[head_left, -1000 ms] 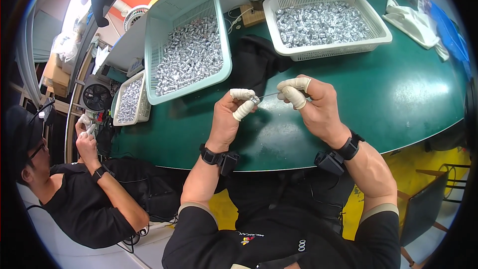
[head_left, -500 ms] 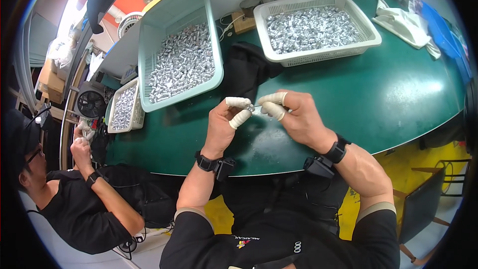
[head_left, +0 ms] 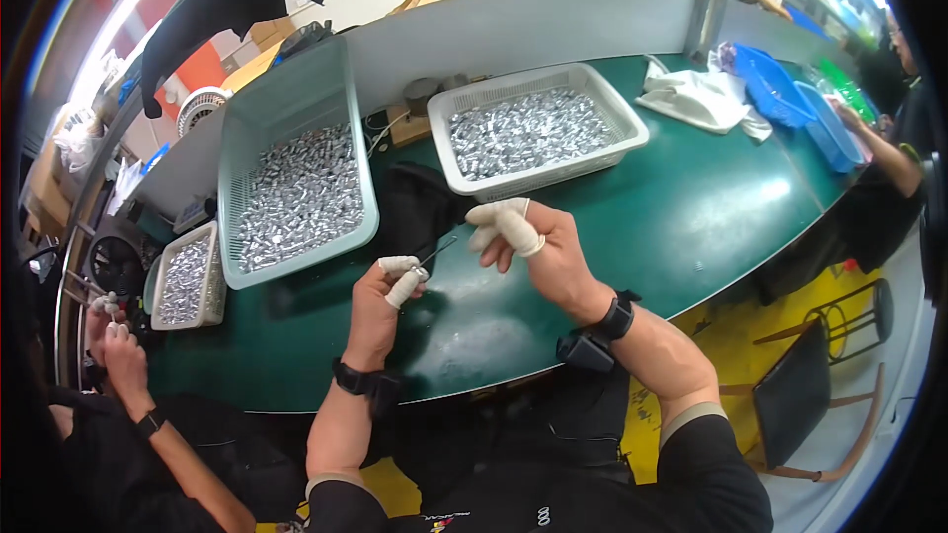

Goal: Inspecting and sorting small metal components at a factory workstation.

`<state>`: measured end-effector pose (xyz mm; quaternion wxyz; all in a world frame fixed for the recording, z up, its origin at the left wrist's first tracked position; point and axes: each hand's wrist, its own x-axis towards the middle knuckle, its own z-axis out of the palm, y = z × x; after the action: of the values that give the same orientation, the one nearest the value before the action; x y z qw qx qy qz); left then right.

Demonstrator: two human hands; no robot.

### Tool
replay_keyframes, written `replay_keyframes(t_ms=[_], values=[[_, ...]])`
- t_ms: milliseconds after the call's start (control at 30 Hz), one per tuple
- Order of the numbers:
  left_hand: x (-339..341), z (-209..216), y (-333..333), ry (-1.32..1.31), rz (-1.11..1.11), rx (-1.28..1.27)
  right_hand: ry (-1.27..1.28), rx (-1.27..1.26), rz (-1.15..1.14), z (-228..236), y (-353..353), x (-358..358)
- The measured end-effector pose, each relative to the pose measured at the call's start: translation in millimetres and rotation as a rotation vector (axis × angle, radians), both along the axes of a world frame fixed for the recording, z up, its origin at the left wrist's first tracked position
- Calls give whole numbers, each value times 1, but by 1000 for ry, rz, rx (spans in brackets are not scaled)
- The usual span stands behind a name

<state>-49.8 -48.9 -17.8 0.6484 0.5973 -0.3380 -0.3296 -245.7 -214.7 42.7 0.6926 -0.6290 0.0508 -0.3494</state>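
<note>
My left hand (head_left: pixel 379 298), with white finger cots on its thumb and forefinger, pinches a small shiny metal piece (head_left: pixel 423 274) above the green table. From the pinch a thin dark rod (head_left: pixel 440 251) slants up to the right; whether it is joined to the metal piece I cannot tell. My right hand (head_left: pixel 545 252), also in white finger cots, is raised to the right of the rod and apart from it. Its fingers are loosely bent and spread, with nothing visible in them. Beyond both hands lies a black cloth (head_left: pixel 417 205).
Small silvery metal pieces fill a white basket (head_left: pixel 538 178), a large pale green tub (head_left: pixel 367 222) and a smaller basket (head_left: pixel 215 301) on the green table (head_left: pixel 632 237). White cloth (head_left: pixel 696 99) and blue baskets (head_left: pixel 775 89) sit far right. A co-worker's hands (head_left: pixel 123 350) are at left.
My hands have moved apart: the right hand has let go of the thin rod, which now sticks out from my left hand. The head view has shifted, showing more of the room's far side.
</note>
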Motion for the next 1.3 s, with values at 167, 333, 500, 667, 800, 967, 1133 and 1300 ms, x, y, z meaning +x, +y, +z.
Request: replay_keyframes(t_ms=[167, 333, 500, 667, 800, 967, 1133, 1300], values=[[2, -13, -7, 70, -50, -100, -205, 241, 450, 66, 54, -40], [6, -15, -8, 6, 13, -69, -423, 721, 569, 144, 137, -81], [9, -10, -4, 94, -7, -86, -289, 406, 957, 162, 113, -71], [4, -7, -5, 93, -23, -92, -230, 352, 1078, 128, 115, -84], [5, -5, -2, 97, -38, -127, -259, 88, 819, 94, 95, -64], [-1, -6, -3, 113, -37, -146, 101, -220, 25, 33, 36, -25], [2, -5, -2, 47, -88, -93, 342, -412, -149, 6, 0, -9], [-3, -2, 1, 32, -107, -69, 209, -483, 14, -2, -16, 9]])
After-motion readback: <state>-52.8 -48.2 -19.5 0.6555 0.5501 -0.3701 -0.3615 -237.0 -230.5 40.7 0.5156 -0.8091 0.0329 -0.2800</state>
